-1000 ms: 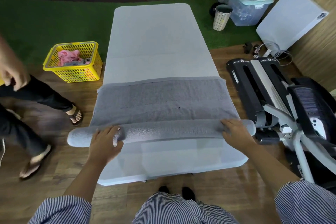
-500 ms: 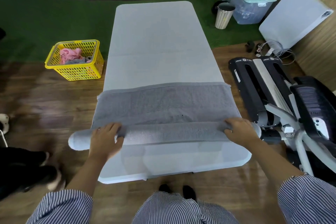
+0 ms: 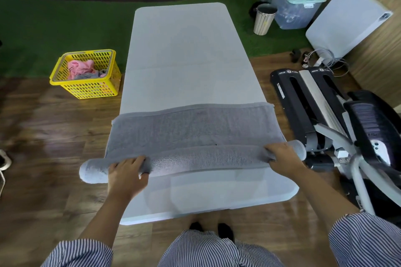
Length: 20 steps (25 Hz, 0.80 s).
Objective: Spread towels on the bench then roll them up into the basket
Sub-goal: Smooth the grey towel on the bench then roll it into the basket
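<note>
A grey towel (image 3: pixel 191 128) lies across the near end of the white bench (image 3: pixel 184 54), its near part wound into a long roll (image 3: pixel 206 158) that overhangs both sides. My left hand (image 3: pixel 127 172) grips the roll near its left end, fingers curled over the top. At the right end my right hand (image 3: pixel 282 156) grips the roll the same way. A yellow basket (image 3: pixel 86 86) stands on the floor left of the bench, with pink and grey cloth inside.
A black and white exercise machine (image 3: pixel 325 115) stands close on the right of the bench. A striped bin (image 3: pixel 263 19), a clear storage box (image 3: pixel 297 6) and a white panel (image 3: pixel 347 21) sit at the back right. Green turf lies beyond the wooden floor.
The roll has moved a little further up the towel under both hands. The other person who stood at the left has left the view.
</note>
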Each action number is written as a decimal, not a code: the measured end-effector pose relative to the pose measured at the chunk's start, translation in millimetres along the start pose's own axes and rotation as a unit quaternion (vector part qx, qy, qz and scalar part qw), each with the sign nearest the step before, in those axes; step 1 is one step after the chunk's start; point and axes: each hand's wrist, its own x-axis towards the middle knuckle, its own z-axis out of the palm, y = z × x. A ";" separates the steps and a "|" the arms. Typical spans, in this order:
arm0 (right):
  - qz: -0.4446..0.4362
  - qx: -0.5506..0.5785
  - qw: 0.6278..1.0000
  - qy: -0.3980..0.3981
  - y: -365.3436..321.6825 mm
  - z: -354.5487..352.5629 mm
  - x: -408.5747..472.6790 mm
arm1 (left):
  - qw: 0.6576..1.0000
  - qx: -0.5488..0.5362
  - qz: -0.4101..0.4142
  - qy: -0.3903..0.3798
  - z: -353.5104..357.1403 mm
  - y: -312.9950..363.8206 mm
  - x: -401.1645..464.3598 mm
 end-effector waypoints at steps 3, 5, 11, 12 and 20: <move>-0.018 0.012 0.999 -0.035 -6.5 -11.2 2.9 | 1.000 0.000 -0.011 -0.009 -6.2 -5.9 7.3; -0.033 0.008 0.999 0.014 -6.0 -11.8 3.8 | 0.999 -0.009 -0.002 0.034 -3.8 -6.9 11.5; -0.025 -0.004 0.998 0.050 -0.1 0.2 -1.3 | 0.998 -0.044 0.016 0.043 13.2 -0.6 9.4; -0.035 -0.022 0.999 0.033 2.0 0.9 -1.7 | 0.999 -0.045 0.006 0.030 13.4 0.1 9.6; 0.010 -0.105 0.992 -0.069 -4.6 -27.0 -2.3 | 0.998 -0.021 0.048 0.026 -2.9 -5.3 7.2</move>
